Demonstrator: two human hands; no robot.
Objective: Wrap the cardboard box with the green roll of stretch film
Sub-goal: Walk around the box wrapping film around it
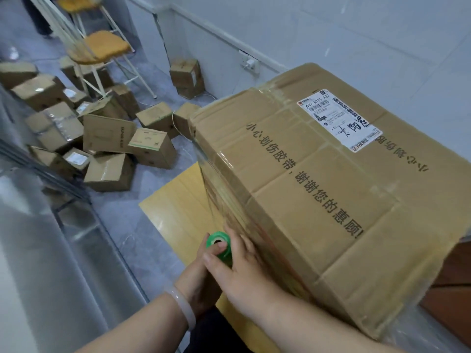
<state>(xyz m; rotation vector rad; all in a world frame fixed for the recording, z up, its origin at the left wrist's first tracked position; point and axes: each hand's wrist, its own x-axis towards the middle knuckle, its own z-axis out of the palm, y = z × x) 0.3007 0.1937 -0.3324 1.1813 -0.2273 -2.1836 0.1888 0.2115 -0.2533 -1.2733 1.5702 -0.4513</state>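
- Cardboard box (318,179): sits on the yellow worktop (175,197), film already banding its near-left side.
- Green roll (219,247): upright at that side's lower corner.
- Your left hand (197,278) cups the roll from below; your right hand (240,271) closes around it, thumb at the core.
- Risk: slack tension lets the film sag or tear at the corner.

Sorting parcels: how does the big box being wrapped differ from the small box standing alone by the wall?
The big box rests on a yellow surface; the small box sits on the floor. The big one has glossy film on its side; the small shows none. Both are brown cardboard.
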